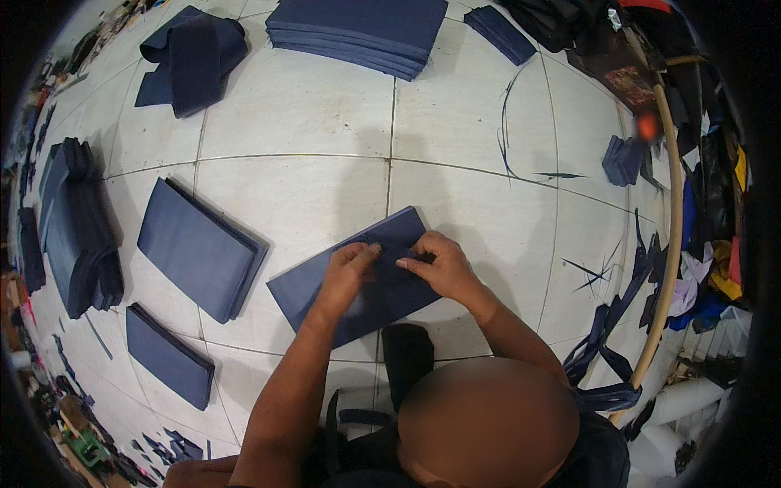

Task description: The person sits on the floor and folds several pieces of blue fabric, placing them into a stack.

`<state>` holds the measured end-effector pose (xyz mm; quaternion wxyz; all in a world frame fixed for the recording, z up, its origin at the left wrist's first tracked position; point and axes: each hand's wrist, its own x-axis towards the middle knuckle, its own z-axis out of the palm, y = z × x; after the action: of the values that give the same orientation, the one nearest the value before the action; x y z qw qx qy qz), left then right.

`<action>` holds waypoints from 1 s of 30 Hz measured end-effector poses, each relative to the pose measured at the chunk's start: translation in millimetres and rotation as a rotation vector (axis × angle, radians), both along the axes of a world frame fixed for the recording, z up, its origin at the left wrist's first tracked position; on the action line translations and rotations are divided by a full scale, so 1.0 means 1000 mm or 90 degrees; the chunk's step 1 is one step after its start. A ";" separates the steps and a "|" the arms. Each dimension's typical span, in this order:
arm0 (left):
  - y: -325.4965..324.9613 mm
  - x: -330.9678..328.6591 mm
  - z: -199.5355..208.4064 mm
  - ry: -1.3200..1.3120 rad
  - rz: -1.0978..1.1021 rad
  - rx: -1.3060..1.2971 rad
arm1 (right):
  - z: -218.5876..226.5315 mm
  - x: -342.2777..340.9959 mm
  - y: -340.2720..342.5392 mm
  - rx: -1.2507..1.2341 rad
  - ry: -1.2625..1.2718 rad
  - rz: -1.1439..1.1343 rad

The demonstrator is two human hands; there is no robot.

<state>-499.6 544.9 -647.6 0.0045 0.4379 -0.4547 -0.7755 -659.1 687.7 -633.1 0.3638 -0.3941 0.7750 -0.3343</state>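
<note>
A navy rectangular fabric panel (313, 281) lies at a slant on the tiled floor in front of me. Over its middle, my left hand (351, 270) is closed in a pinch, thumb against fingers. Just to its right, my right hand (441, 262) also pinches, its thumb pointing left. Between the two hands is a small dark navy piece of fabric (389, 254), which the fingertips seem to grip at either side. Its exact shape blends into the panel beneath. Left of the panel rests a folded navy fabric stack (198, 248), with a smaller one (168, 355) nearer me.
A tall stack of navy panels (354, 37) sits at the far middle, beside a crumpled cloth (195, 61) and a narrow bundle (499, 34). Folded fabric (77, 228) stands at the left. A wooden pole (669, 236) runs along the right, near fabric strips (606, 337) and scraps.
</note>
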 end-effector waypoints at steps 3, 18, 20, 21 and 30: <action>-0.006 0.008 0.001 0.046 -0.034 0.014 | 0.006 -0.003 -0.008 0.057 -0.078 -0.049; 0.002 -0.005 0.002 -0.026 -0.006 0.004 | 0.003 0.020 0.018 -0.176 0.297 0.013; 0.004 -0.005 -0.001 -0.021 -0.001 0.000 | -0.008 0.021 0.017 -0.117 0.276 -0.021; 0.005 -0.005 -0.002 -0.018 0.002 -0.002 | -0.011 0.019 0.017 -0.129 0.308 -0.010; 0.005 -0.009 -0.001 -0.053 0.015 -0.010 | -0.029 0.008 0.007 -0.118 0.448 0.041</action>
<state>-508.2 549.5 -648.4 -0.0021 0.4750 -0.4552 -0.7531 -651.0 694.7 -661.8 0.0485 -0.5407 0.8062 -0.2354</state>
